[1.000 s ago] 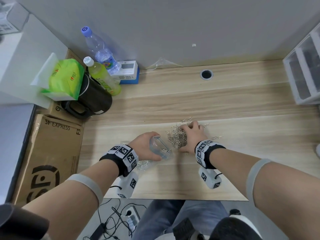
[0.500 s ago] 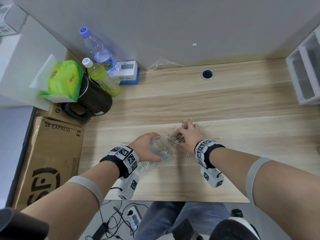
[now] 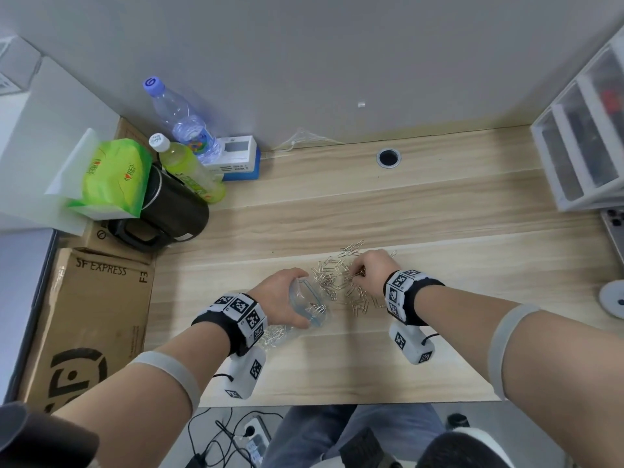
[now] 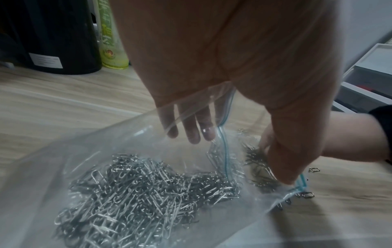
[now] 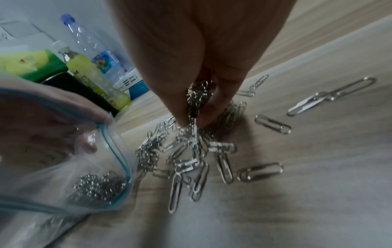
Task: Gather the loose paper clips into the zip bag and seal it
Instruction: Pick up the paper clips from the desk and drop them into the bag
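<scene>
Our left hand (image 3: 282, 298) grips the clear blue-zipped plastic bag (image 4: 131, 167) open. Our right hand's (image 3: 373, 270) fingers (image 5: 208, 115) pinch silver wire paper clips (image 5: 194, 99) above the wooden counter (image 3: 439, 231).

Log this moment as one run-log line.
left hand: holds bag mouth open | right hand: pinches clips over pile | bag: part filled, unsealed | phase: gathering

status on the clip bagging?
Left hand holds zip bag mouth open. Right hand pinches a bunch of paper clips. Loose clips remain on desk. Path unobstructed.
</scene>
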Demonstrator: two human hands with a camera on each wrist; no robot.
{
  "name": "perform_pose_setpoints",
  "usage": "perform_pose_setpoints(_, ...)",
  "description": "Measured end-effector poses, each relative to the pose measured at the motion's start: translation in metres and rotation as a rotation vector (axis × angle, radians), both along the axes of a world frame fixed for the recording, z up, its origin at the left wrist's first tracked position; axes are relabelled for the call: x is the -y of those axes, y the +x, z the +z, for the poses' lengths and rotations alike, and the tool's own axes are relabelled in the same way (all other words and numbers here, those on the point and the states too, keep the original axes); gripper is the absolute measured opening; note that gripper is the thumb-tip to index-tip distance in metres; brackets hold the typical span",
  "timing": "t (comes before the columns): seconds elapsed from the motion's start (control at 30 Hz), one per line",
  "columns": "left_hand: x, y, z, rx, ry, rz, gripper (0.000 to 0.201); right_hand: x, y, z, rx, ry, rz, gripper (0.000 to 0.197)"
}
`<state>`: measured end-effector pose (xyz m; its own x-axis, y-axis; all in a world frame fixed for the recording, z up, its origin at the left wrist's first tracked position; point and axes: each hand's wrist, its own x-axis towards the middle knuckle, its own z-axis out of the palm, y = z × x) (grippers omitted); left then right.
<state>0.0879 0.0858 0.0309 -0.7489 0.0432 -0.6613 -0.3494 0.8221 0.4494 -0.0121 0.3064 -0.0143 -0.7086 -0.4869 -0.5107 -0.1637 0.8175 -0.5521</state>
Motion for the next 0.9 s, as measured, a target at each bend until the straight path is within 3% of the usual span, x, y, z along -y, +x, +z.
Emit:
perform_pose_setpoints(0.17,-0.003,-0.002,0.005,0.017,-0.003,-0.027,0.106,0.006,-0.008,0.021,0.115,-0.143,-0.079,0.009)
perform_pose_setpoints(0.33,-0.002,-0.001,0.006,-0.011,0.036,0.012,0.104,0.041,0.011,0.044,0.215,-0.246,-0.006,0.010)
perform_pose_setpoints(0.47,0.000,0.003,0.003,-0.046,0.163,0.060,0.056,0.066,0.042,0.046,0.249,-0.299,-0.010,0.010)
perform_pose_setpoints(0.53,0.000,0.006,0.005,-0.073,0.211,0.084,0.046,0.073,0.052,0.044,0.356,-0.324,0.029,0.017)
perform_pose_setpoints(0.63,0.000,0.010,0.007,-0.081,0.266,0.128,0.050,0.072,0.051,0.040,0.491,-0.322,0.043,0.023)
perform_pose_setpoints(0.73,0.005,0.014,0.001,-0.063,0.222,0.145,0.057,0.061,0.042,0.040,0.590,-0.358,-0.140,0.022)
perform_pose_setpoints(0.8,0.010,0.016,-0.005,-0.056,0.144,0.126,0.080,0.049,0.030,0.035,0.494,-0.328,-0.251,0.020)
perform_pose_setpoints(0.9,0.014,0.018,-0.008,-0.041,0.078,0.091,0.102,0.019,0.005,0.024,0.169,-0.065,-0.269,0.022)
